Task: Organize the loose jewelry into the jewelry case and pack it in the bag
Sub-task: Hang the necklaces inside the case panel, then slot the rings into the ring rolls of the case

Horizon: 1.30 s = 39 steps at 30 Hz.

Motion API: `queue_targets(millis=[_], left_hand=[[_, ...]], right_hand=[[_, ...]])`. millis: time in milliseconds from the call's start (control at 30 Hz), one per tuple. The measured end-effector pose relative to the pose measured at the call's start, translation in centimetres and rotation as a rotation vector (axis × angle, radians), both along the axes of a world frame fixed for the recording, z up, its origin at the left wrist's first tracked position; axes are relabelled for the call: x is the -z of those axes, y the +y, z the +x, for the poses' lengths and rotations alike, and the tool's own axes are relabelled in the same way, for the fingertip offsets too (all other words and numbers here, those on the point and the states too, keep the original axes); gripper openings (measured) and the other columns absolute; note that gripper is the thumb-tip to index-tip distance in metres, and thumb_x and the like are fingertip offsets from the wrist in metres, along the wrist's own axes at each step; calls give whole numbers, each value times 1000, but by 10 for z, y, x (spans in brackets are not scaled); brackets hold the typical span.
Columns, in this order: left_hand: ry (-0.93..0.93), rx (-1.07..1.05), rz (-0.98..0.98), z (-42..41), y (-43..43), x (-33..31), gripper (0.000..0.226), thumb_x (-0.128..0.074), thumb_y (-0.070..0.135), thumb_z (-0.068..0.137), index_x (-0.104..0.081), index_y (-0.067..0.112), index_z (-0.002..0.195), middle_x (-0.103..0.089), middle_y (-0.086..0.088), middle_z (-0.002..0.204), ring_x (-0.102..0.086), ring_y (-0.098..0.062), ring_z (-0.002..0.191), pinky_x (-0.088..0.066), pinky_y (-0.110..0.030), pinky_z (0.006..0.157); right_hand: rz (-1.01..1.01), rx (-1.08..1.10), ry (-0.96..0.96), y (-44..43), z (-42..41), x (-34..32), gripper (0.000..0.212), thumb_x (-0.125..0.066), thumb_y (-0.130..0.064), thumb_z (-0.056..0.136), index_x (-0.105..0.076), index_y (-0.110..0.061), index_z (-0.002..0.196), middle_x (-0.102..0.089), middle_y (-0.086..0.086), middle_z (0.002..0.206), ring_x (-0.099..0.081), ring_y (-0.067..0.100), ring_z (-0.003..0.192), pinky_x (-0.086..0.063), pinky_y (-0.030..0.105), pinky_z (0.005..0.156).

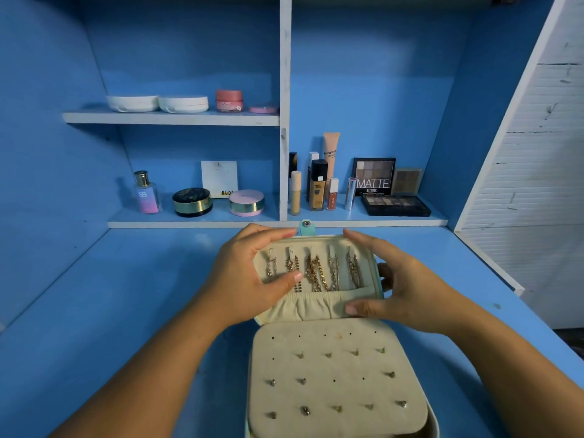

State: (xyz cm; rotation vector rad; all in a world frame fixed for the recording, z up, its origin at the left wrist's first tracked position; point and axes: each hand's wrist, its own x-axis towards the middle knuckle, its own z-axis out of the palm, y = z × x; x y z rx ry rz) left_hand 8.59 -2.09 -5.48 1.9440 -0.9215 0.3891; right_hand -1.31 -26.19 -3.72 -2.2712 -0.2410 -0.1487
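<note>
A cream-lined jewelry case (319, 306) with a teal shell lies open on the blue desk, its lid raised. Several gold and silver chains (319, 270) hang from hooks inside the lid, their ends tucked into an elastic pocket. The cream earring panel (335, 377) in the base carries several stud earrings. My left hand (252, 276) grips the lid's left edge, thumb resting near the chains. My right hand (401, 286) grips the lid's right edge, thumb on the pocket. A teal snap tab (306, 227) sticks up from the lid's top. No bag is in view.
Behind the case a low shelf holds cosmetics: a perfume bottle (147, 192), powder compacts (192, 202), foundation bottles (317, 184) and eyeshadow palettes (395, 205). An upper shelf holds white compacts (158, 103) and a pink jar (229, 101). A white divider (285, 105) splits the shelves.
</note>
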Motion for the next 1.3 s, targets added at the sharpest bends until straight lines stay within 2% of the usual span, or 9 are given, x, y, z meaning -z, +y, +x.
queue_targets(millis=[200,367,500,633,800,900,967,1133,1300], left_hand=[[129,31,114,6,2,7,63,-79,46,66,-57,46,124,-56,24,110,-59,-2,108,-49,-28,97],[238,54,222,10,0,14,62,-83,43,68,-54,47,123,-55,17,110,-57,1,103,-48,-31,97],[266,3,369,14,-1,19,78,-61,72,54,-55,44,127,-55,20,121,-45,-5,121,-37,-29,107],[313,-8,449,11,-2,18,79,-70,66,61,-54,37,132,-52,19,124,-43,-5,122,-33,-23,105],[545,4,276,5,4,13,60,-77,51,75,-55,40,129,-57,14,130,-55,-3,119,-42,-37,109],[704,82,184,2,21,1,64,-76,47,76,-50,32,132,-59,16,126,-57,3,116,-42,-25,108],[753,146,230,-1,40,-6,93,-81,65,57,-48,29,136,-57,22,130,-53,8,121,-39,-13,105],[681,206,346,-19,74,4,111,-90,63,41,-42,35,138,-44,33,140,-33,14,134,-26,-4,107],[585,132,226,-27,70,17,107,-87,67,38,-47,38,133,-47,31,139,-35,10,135,-23,-10,112]], right_hand=[[-95,20,58,-5,4,4,105,-76,-60,54,-21,-51,142,-41,-29,123,-49,2,113,-50,23,91],[-253,10,85,-9,8,7,98,-66,-69,61,-22,-43,145,-46,-18,119,-46,1,108,-42,13,79],[-354,5,120,-13,12,13,93,-58,-77,64,-25,-43,144,-48,-15,125,-39,8,113,-41,30,95],[-423,-32,99,-14,15,13,86,-54,-77,69,-30,-41,143,-49,-13,129,-40,10,116,-40,32,98],[-109,-80,229,-25,7,4,73,-69,-67,66,-49,-41,132,-50,-18,127,-47,3,116,-43,24,97],[60,-216,371,-46,1,-3,72,-79,-56,56,-53,-51,124,-48,-24,134,-42,4,127,-37,31,107],[62,-314,435,-52,-3,-7,82,-84,-54,52,-50,-54,126,-39,-25,143,-34,6,134,-30,32,111],[-106,-321,467,-45,-5,-6,92,-89,-44,53,-38,-64,127,-7,-31,152,-13,6,138,-16,37,117],[-92,-310,446,-42,-5,-7,89,-87,-53,48,-43,-64,124,-10,-30,151,-13,4,137,-13,32,114]])
